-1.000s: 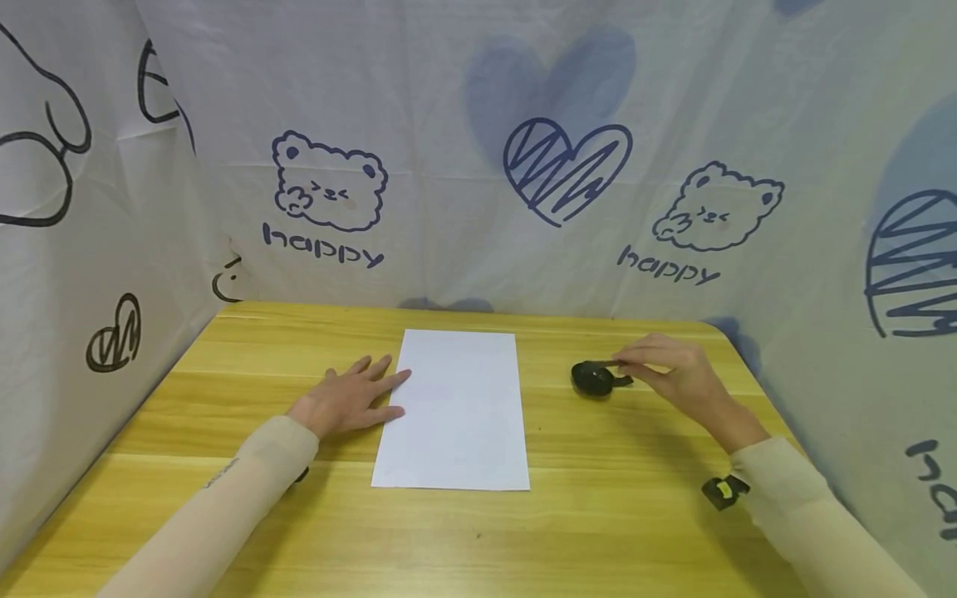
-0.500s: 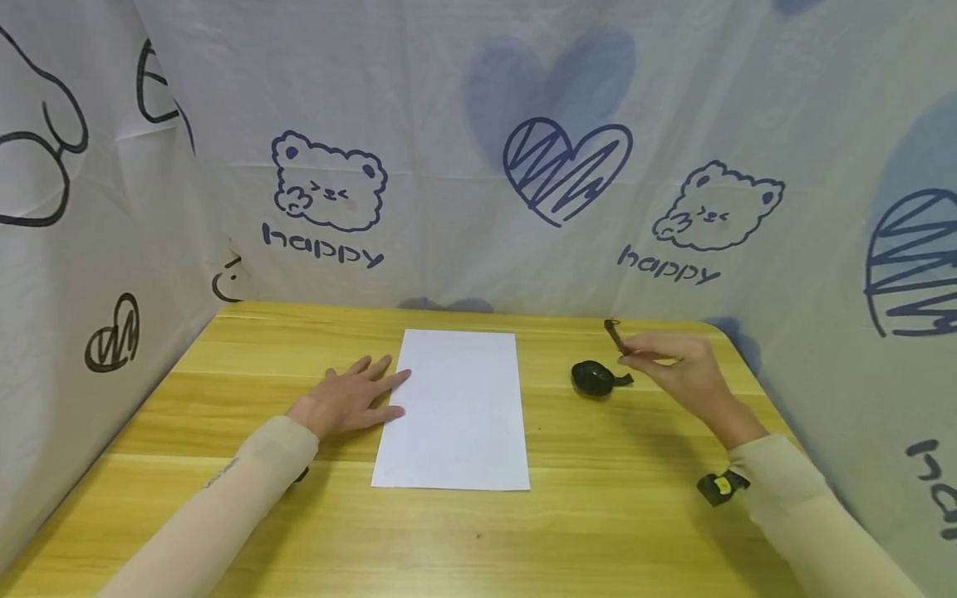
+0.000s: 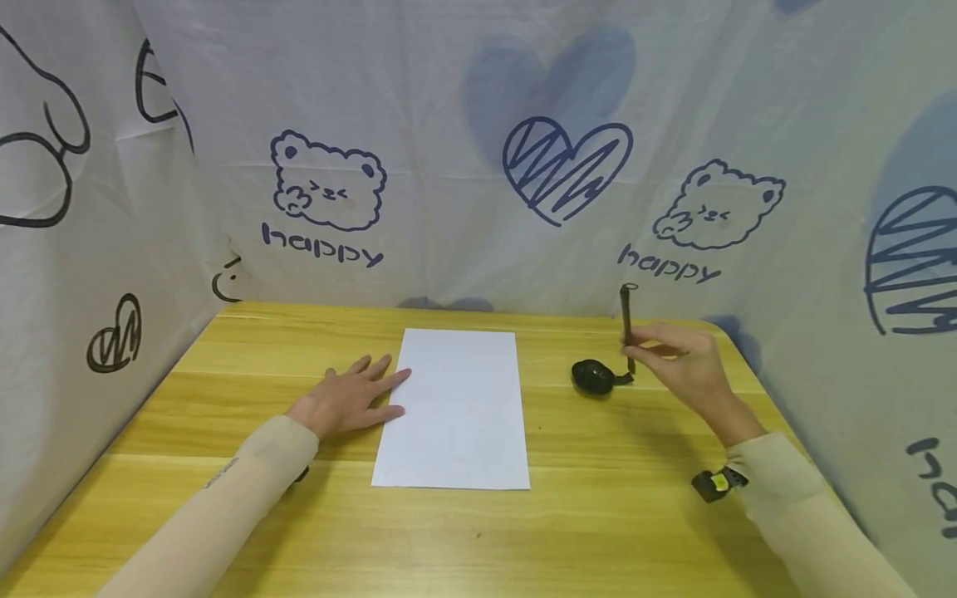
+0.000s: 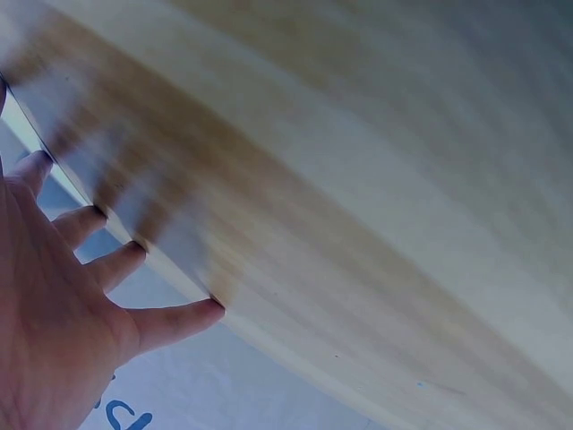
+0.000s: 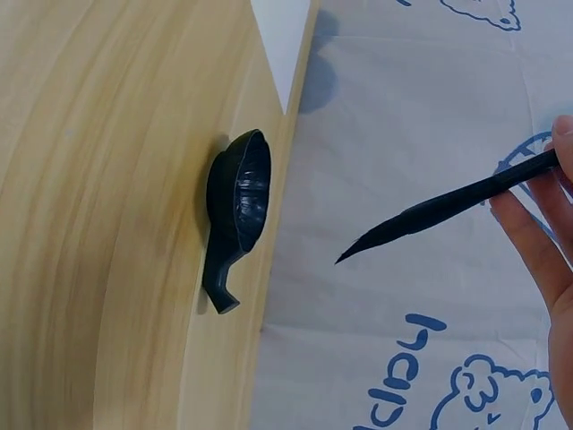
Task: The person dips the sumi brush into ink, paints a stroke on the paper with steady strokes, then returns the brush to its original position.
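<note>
Head view: the right hand [image 3: 689, 365], pinching the brush [image 3: 626, 313], has swung it upright, free beside the black dish [image 3: 592, 378]; the left hand [image 3: 342, 403], fingers spread, perhaps steadies the white paper [image 3: 458, 415].

Yellow wood grain is shown along the tabletop [image 3: 583, 519], whose smooth surface is touched by a soft sheen. The paper [image 3: 456, 411] is seen as smooth and matt. Highlights are caught inside the glossy black dish [image 5: 239, 193]; whether plastic or ceramic cannot be told. The dark brush [image 5: 466, 197] is smooth-shafted. Matt, creased cloth is used for the backdrop [image 3: 449, 249], and soft matt fabric is seen in the sleeves [image 3: 247, 473].
</note>
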### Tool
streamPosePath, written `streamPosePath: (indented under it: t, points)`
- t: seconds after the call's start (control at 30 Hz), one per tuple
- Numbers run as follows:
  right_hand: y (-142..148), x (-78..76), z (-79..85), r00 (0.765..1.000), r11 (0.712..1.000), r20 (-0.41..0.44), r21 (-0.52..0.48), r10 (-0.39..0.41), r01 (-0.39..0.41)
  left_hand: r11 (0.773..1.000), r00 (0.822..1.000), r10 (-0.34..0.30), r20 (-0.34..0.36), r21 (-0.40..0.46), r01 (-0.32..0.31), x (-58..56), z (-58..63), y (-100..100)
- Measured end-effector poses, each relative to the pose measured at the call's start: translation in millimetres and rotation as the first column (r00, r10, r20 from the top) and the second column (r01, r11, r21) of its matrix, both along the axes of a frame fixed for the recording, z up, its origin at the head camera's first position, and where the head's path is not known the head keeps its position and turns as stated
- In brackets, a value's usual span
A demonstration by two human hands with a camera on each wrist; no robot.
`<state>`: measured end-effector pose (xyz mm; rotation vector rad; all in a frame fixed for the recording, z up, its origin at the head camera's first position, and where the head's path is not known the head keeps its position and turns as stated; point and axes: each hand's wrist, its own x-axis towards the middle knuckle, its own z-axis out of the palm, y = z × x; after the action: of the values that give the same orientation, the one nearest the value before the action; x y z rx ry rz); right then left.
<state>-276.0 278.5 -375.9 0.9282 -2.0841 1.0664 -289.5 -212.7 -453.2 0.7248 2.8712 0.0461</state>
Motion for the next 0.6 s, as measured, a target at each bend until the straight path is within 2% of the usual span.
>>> streamPosePath:
  t: [0.27, 0.6]
  points:
    - [-0.9, -0.2, 0.1, 0.999, 0.998, 0.030, -0.048, -0.030, 0.032, 1.000, 1.000, -0.004, 0.002, 0.000, 0.004, 1.2, 0.3, 1.0]
    - [-3.7, -2.2, -0.7, 0.999, 0.994, -0.035, -0.099, -0.039, 0.035, 1.000, 1.000, -0.001, 0.005, 0.002, 0.001, -0.4, -0.7, 0.0]
